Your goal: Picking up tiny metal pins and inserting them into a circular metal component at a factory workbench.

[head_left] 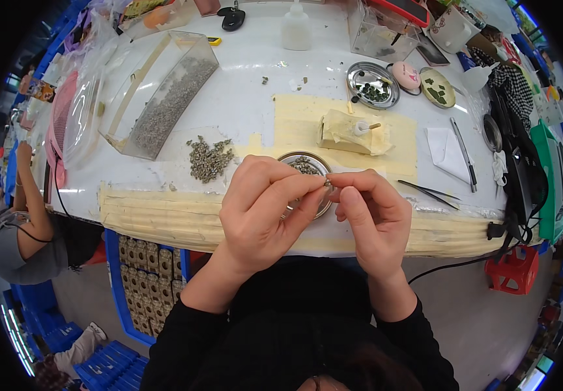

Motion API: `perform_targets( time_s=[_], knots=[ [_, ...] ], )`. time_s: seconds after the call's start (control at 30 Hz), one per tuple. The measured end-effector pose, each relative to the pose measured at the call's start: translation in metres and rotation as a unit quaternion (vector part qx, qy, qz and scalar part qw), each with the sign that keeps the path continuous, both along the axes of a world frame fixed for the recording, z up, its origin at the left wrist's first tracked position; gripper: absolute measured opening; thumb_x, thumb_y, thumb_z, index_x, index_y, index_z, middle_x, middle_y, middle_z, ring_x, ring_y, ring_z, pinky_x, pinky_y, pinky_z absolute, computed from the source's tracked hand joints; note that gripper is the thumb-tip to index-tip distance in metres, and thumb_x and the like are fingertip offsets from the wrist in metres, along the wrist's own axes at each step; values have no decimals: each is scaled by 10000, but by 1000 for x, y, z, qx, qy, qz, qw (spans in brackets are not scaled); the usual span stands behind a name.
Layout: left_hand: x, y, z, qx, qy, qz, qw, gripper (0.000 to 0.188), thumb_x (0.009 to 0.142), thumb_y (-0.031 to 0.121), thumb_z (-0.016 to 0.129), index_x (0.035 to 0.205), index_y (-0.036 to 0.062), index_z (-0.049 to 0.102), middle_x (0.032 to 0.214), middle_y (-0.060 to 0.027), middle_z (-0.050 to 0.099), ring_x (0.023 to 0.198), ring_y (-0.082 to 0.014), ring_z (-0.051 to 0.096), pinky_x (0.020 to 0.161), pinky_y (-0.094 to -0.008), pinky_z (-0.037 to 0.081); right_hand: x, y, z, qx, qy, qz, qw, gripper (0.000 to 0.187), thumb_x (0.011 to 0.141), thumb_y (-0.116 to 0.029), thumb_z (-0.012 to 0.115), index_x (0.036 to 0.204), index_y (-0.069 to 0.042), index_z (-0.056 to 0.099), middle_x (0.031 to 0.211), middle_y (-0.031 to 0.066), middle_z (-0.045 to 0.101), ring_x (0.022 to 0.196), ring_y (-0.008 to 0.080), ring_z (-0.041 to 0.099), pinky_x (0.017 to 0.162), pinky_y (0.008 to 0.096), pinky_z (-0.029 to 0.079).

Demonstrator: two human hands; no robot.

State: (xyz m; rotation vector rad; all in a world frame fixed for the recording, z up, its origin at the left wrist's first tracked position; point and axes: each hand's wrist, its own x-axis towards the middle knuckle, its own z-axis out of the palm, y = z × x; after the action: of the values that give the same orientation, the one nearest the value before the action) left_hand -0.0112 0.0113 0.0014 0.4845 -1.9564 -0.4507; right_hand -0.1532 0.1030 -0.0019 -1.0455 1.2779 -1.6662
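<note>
My left hand (265, 208) and my right hand (374, 218) meet over a round metal dish (326, 168) near the table's front edge. Both pinch at one small metallic piece (328, 184) between thumbs and fingers; its exact kind is too small to make out. More little metal parts (304, 164) lie in the dish, partly hidden behind my hands. To the left of the dish, a loose pile of similar small metal parts (208, 158) rests on the table.
A clear bin of small parts (171, 104) lies at the left. Behind the dish stands a tape-wrapped block (353, 132). Black tweezers (428, 194), a pen (464, 153) and a plate of dark pieces (373, 85) are to the right. Below the table is a blue crate (120, 287).
</note>
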Motion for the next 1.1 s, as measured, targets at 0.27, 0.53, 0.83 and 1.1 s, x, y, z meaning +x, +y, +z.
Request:
perform_targets(
  time_s=[0.27, 0.53, 0.83, 1.1],
  knots=[
    [-1, 0, -2, -17, 1, 7, 1000, 236, 693, -26, 809, 902, 27, 712, 800, -58, 637, 698, -218, 584, 605, -312, 452, -2, 0, -3, -43, 29, -2, 999, 179, 919, -8, 662, 1087, 35, 705, 932, 70, 670, 795, 107, 612, 725, 233, 489],
    [1, -1, -2, 1, -7, 5, 1000, 239, 685, -36, 803, 897, 30, 714, 807, -60, 643, 700, -214, 585, 608, -306, 451, 2, -2, -5, -62, 113, -40, 991, 183, 900, 2, 664, 1069, 11, 733, 873, 68, 678, 740, 124, 586, 673, 244, 470],
    [1, -1, 0, -3, 9, -6, 1000, 226, 710, -37, 803, 910, 30, 723, 808, -48, 643, 698, -200, 587, 604, -297, 446, -1, -1, -2, -10, 25, 19, 999, 181, 949, -43, 641, 1100, 39, 699, 936, 85, 665, 830, 106, 624, 737, 236, 497],
    [1, 0, -3, -1, 2, -18, 1000, 205, 731, -29, 798, 918, 16, 729, 833, -54, 648, 730, -192, 589, 647, -302, 445, -3, -1, -4, -11, -54, 51, 997, 166, 971, -55, 631, 1095, 50, 664, 954, 52, 655, 866, 83, 622, 771, 226, 490]
  ],
)
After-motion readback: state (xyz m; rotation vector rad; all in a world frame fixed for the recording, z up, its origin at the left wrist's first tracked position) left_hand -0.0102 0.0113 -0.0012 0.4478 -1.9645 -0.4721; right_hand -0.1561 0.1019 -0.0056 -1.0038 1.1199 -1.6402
